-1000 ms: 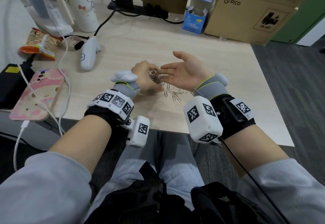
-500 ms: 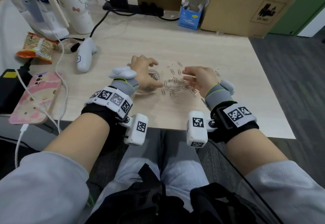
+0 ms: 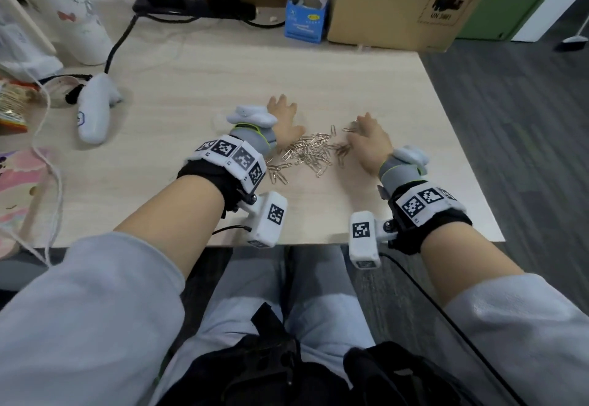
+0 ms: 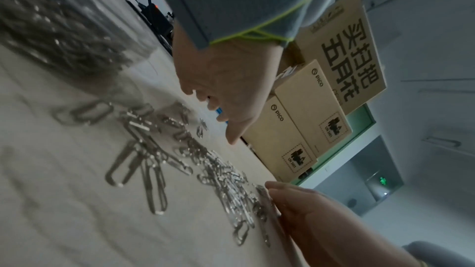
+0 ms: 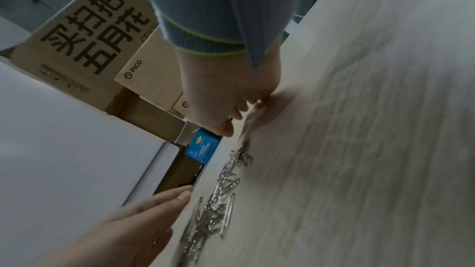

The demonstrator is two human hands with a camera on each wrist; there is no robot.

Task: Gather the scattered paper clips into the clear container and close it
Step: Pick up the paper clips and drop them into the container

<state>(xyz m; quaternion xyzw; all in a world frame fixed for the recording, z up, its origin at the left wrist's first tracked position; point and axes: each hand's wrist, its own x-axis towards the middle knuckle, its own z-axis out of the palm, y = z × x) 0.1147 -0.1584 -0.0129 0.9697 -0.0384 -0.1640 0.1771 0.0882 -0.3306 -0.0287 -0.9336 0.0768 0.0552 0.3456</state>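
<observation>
My right fingers (image 3: 361, 123) lie close together, palm down, with the tips resting on the bench (image 3: 223, 70) at the far right edge of the pile of paper clips (image 3: 310, 150). They touch a few stray clips there and pinch nothing. My left fingers (image 3: 282, 102) are straight and relaxed, also holding nothing, on the far left side of the pile. My right hand (image 3: 369, 141) and left hand (image 3: 283, 118) therefore flank the pile.

The clear container (image 4: 64, 27) stands just left of the pile, near my left wrist. It is already part-filled with clips. The head view hides it behind the wrist gear, and I cannot tell where its lid is.

Procedure, as I judge it:
- Keep both palms low and the fingertips on the bench, so that no clip slips underneath.
- Rake the strays inward until the pile is one tight heap.
- Take up modest pinches or scoops from the heap.
- Steady the container from the pile's left side while loading it.
</observation>
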